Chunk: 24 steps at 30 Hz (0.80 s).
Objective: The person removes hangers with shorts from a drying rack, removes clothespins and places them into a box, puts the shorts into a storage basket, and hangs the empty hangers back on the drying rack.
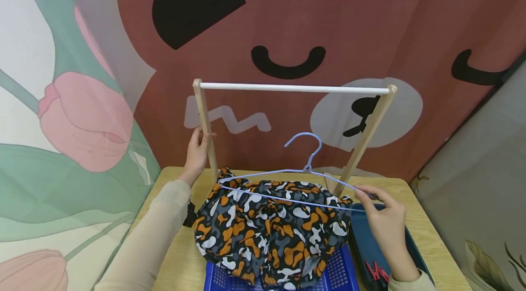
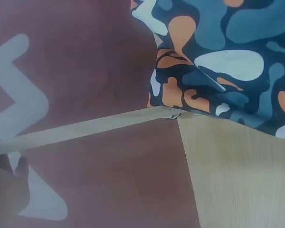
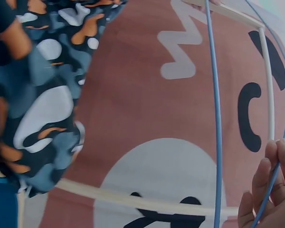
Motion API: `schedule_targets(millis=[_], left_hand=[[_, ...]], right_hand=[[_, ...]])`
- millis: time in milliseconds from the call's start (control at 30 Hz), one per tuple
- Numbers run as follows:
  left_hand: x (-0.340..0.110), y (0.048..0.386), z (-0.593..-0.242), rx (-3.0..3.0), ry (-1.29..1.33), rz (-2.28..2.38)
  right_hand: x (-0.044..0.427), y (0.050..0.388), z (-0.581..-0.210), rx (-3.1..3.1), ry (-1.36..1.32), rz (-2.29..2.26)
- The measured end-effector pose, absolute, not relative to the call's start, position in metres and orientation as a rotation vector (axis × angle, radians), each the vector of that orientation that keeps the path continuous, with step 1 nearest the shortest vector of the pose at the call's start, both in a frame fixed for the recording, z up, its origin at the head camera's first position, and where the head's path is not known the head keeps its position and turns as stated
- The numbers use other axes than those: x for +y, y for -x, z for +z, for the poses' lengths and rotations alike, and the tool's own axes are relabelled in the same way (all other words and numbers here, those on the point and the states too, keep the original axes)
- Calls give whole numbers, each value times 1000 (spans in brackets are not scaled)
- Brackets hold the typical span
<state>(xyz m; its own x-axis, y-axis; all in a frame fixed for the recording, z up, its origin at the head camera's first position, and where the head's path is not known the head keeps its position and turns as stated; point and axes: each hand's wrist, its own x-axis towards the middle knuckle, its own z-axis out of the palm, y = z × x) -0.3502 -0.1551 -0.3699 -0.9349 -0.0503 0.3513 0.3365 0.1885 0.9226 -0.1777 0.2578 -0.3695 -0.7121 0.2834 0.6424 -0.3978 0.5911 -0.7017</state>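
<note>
My right hand (image 1: 384,218) pinches one end of a light blue clothes hanger (image 1: 308,170). In the right wrist view, the thumb and fingers (image 3: 270,180) close on the hanger's wire. The hanger hangs over the garment with its hook upward and nothing on it. At the left, my left hand (image 1: 196,156) grips the left wooden post (image 1: 207,140) of a small clothes rack with a white top bar (image 1: 287,87). A camouflage garment (image 1: 271,231) in black, orange, grey and white lies between the posts. Only part of the left hand (image 2: 9,185) shows in its wrist view.
Under the garment sits a blue perforated basket (image 1: 343,268). To its right, a dark teal tray (image 1: 361,224) holds red clothespins (image 1: 376,272). All stand on a light wooden table (image 1: 431,236), with a printed cloth backdrop (image 1: 287,17) behind.
</note>
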Motion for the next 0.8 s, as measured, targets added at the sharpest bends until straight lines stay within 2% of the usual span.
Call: schedule_targets(millis=[800], left_hand=[[-147, 341, -376, -2075, 139, -1977]], right_hand=[[261, 229, -298, -2072, -33, 1161]])
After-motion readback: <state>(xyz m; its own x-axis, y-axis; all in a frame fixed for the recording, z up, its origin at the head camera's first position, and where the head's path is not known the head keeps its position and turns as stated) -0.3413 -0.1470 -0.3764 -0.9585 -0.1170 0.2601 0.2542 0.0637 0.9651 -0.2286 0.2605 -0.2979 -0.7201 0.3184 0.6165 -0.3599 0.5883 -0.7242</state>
